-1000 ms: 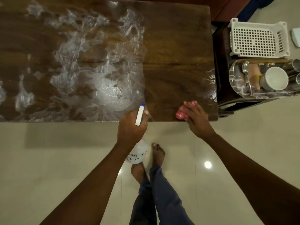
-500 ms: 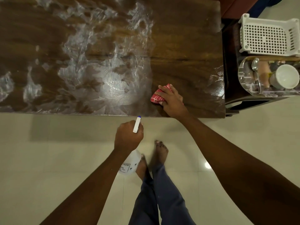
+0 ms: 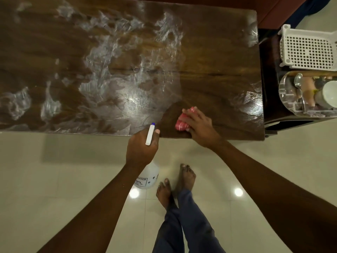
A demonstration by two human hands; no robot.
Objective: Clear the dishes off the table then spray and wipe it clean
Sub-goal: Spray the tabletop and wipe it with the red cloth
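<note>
The dark wooden table fills the upper part of the view, its left and middle covered in whitish wet streaks. My right hand presses a bunched red-and-white cloth flat on the table near its front edge, on a darker wiped patch. My left hand grips a white spray bottle just in front of the table edge. Its blue-tipped nozzle points toward the table and its body hangs below my hand.
A dark side stand is right of the table and holds a white perforated basket and a clear tray with a spoon, cups and other dishes. Beige tiled floor lies below, with my bare feet near the table.
My right hand slid the cloth left along the front edge, then a little back to the right, widening the wiped patch. My left hand kept the bottle by the table edge.
</note>
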